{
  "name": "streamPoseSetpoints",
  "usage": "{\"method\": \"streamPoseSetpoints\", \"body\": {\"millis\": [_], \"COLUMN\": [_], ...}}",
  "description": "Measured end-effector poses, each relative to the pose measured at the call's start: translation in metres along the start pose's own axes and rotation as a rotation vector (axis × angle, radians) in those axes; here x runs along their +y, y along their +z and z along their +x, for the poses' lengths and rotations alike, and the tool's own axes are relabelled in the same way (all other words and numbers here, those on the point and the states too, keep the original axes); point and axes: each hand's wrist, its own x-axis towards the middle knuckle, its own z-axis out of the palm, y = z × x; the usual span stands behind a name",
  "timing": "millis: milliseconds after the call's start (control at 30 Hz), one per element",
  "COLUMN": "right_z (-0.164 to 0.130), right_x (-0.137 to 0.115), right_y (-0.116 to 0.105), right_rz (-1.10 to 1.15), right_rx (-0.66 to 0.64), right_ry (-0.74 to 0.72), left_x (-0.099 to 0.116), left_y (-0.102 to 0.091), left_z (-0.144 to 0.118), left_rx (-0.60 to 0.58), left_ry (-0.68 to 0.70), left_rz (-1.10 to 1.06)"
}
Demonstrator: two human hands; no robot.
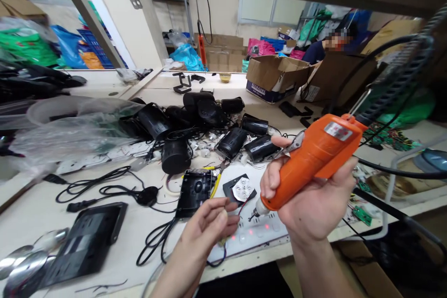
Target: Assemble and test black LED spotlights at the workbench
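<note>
My right hand [314, 205] is wrapped round an orange electric screwdriver [310, 163], whose bit points down and to the left. Beside that bit, my left hand [209, 223] has thumb and fingers drawn together in a pinch; whatever is between them is too small to make out. Just beyond the left fingers lies an open black plastic housing [195, 191]. A round white LED plate [243, 189] rests on a dark square piece to its right. Under the bit is a white power strip [268, 233] with glowing red lights.
Black cylindrical housings [232, 143] are heaped behind the hands. Coiled black cables [146, 195] and a flat black panel [87, 237] lie at left. A cardboard box [272, 79] stands behind; a person [314, 51] is beyond it. The screwdriver's cable [394, 84] hangs at right.
</note>
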Motion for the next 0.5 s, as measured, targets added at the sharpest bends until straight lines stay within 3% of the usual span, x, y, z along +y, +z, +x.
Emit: {"method": "streamPoseSetpoints", "body": {"millis": [233,500], "right_z": [0.003,0.004], "right_x": [0.0,-0.002], "right_y": [0.002,-0.011], "right_rz": [-0.008,-0.201], "right_rx": [-0.047,-0.085], "right_ry": [-0.007,-0.081], "left_x": [-0.003,0.008], "left_y": [0.001,0.001], "left_z": [0.006,0.034], "left_rx": [-0.086,-0.003], "left_ry": [-0.011,0.182], "left_rz": [0.035,0.268]}}
